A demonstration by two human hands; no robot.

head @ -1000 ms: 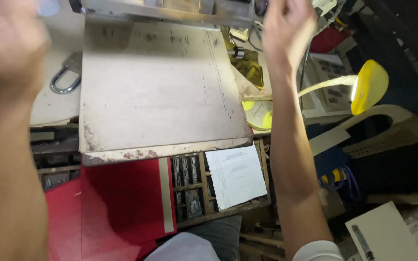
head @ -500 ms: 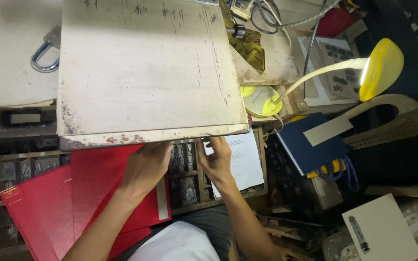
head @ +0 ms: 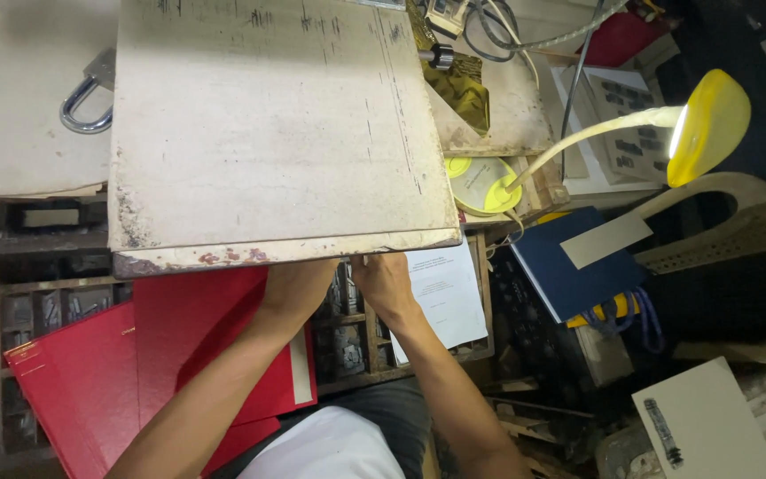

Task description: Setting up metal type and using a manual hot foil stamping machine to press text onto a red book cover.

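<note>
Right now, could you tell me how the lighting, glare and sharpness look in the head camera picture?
In the head view, the yellow lamp is lit and blown out at its head; the white worn board is bright, while the area under its front edge, where the left hand and right hand reach, lies in shadow. The right side is dark. The picture is sharp, with no motion blur.

Changes, itemised:

1. My left hand (head: 299, 282): a second ago raised high at the far left, above the worn white board (head: 277, 133); now low, at the board's near edge, over the red folders (head: 179, 346), fingers hidden beneath the edge.
2. My right hand (head: 383, 279): formerly lifted by the board's far right corner; now tucked under the near edge, just beside the left, next to the printed white sheet (head: 445, 293).
3. Grip of either hand: cannot be made out.
4. View: board now fills more of the frame.
</note>
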